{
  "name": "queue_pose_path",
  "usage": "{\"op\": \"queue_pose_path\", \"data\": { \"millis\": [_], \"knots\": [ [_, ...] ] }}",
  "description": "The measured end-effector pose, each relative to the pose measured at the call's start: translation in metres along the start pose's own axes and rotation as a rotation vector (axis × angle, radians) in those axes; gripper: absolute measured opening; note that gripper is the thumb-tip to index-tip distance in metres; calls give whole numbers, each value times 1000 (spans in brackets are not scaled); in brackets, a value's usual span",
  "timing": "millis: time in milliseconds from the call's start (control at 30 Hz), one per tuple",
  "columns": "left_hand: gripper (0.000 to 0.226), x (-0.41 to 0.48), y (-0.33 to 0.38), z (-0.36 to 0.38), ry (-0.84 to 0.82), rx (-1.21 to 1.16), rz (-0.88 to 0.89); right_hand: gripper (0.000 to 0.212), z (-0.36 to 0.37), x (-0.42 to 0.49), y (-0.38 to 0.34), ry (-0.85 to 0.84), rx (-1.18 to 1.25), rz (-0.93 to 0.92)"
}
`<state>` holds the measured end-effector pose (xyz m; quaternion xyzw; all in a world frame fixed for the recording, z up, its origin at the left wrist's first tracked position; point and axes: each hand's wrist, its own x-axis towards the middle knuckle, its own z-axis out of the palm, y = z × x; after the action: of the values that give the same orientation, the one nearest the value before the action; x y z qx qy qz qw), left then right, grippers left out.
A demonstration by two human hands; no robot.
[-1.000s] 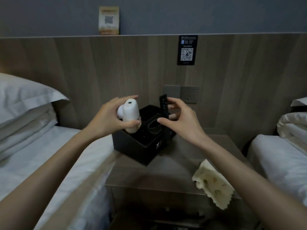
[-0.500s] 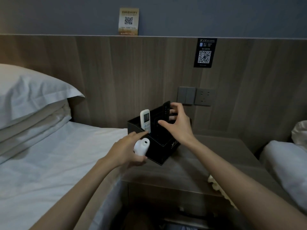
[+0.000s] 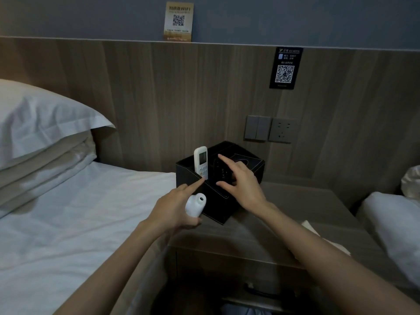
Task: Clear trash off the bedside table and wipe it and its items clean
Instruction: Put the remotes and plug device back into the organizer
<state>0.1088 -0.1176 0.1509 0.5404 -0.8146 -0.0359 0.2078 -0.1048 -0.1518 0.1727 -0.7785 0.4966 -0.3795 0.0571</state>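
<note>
Organizer (image 3: pixel 217 206) holds white remote (image 3: pixel 201 162) and, seemingly, black remote (image 3: pixel 222 172).

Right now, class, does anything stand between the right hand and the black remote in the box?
Nothing visible does. The right hand is at it, index finger on the top of the black remote in the black box. The left hand, holding a white bottle, sits to the side.

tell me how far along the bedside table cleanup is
Looks done: white remote and black remote stand in the black box. In hand: left hand grips a white bottle, right hand touches the black remote. Left, probably: wiping the table, since the cloth lies idle by the right forearm.
</note>
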Motion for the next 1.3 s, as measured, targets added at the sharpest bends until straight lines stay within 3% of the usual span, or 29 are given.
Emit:
{"op": "queue_pose_path", "data": {
  "millis": [100,200,333,467,633,900,1067,1300],
  "knots": [
    [106,-1,1,1,-9,-13,-13,72,-6,-3,3,-42,-133,-56],
    [108,-3,3,2,-14,-11,-22,58,-16,-2,10,-37,-112,-71],
    [107,-8,13,0,-2,17,-22,48,-30,5,38,-91,-212,21],
    [107,-14,29,-1,12,-32,6,66,-34,20,53,-348,-360,55],
    [110,-14,49,14,22,-60,71,105,-32,40,61,-585,-473,23],
    [107,-10,55,28,111,116,34,101,-26,36,76,-441,-403,-144],
    [98,-12,38,23,169,155,72,102,-28,21,70,-347,-536,-215],
    [90,-18,32,1,82,255,-36,91,-24,-15,45,-163,-749,-150]
  ]
}}
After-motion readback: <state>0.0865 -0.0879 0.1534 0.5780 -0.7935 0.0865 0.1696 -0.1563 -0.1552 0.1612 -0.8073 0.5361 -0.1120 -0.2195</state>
